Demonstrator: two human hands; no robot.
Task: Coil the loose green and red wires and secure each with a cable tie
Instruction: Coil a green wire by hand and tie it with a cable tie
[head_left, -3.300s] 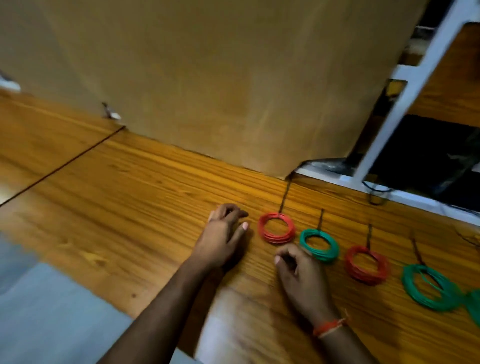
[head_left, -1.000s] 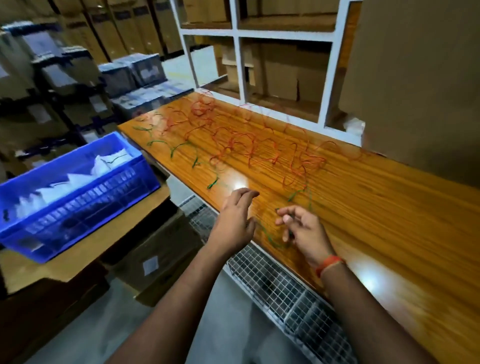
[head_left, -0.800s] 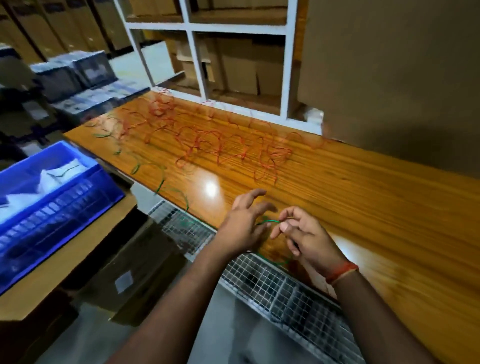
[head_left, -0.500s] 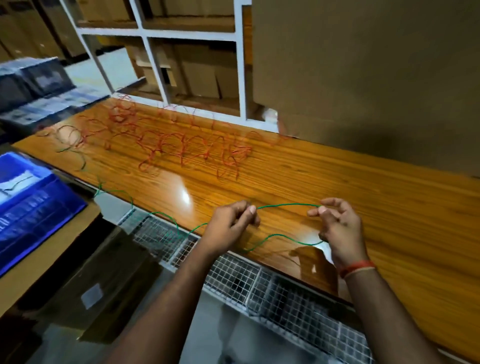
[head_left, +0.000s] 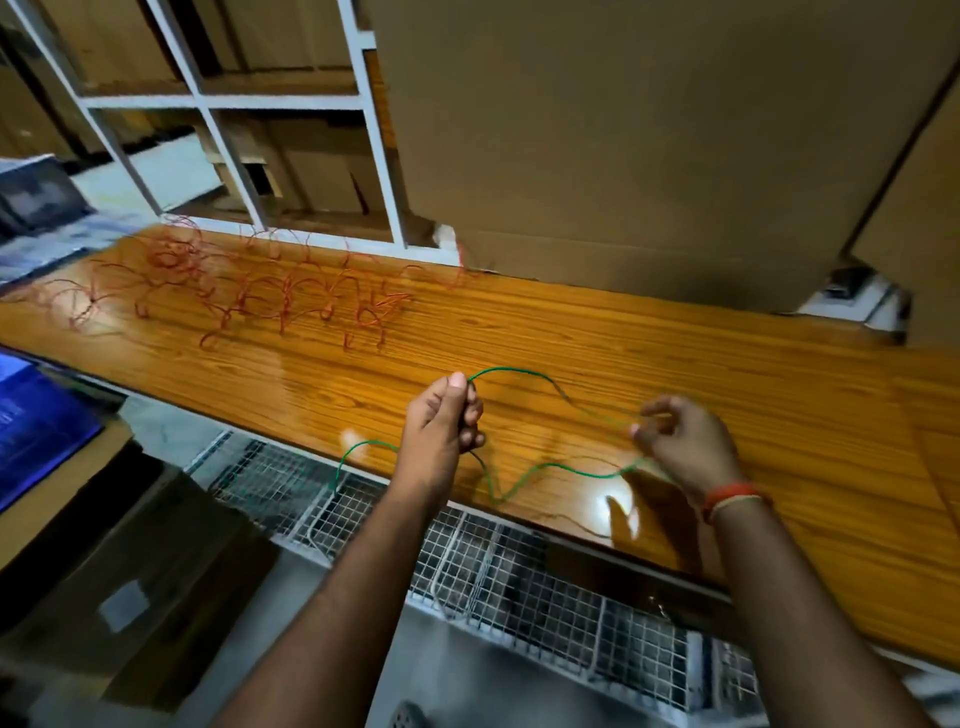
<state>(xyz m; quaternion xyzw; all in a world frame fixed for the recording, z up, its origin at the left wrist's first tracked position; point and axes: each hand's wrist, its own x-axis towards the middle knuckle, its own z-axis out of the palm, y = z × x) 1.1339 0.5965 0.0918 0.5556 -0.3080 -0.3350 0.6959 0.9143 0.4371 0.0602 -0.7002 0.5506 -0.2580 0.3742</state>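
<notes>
Head view: green wire (head_left: 550, 470) stretches between both hands.

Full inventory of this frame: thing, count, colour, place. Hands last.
green wire: one, green, strung between both hands over the near table edge, tail hanging over the mesh tray
red wires: loose tangle, count unclear, red, far left of table
table: one, glossy orange-brown wood, runs across the frame
mesh tray: one, grey wire, below the near table edge
shelf frame: one, white, behind table on the left
cardboard boxes: at least two, brown, behind table
blue bin: one, blue, far left
left hand: grips the green wire
right hand: pinches the green wire; orange wristband
</notes>
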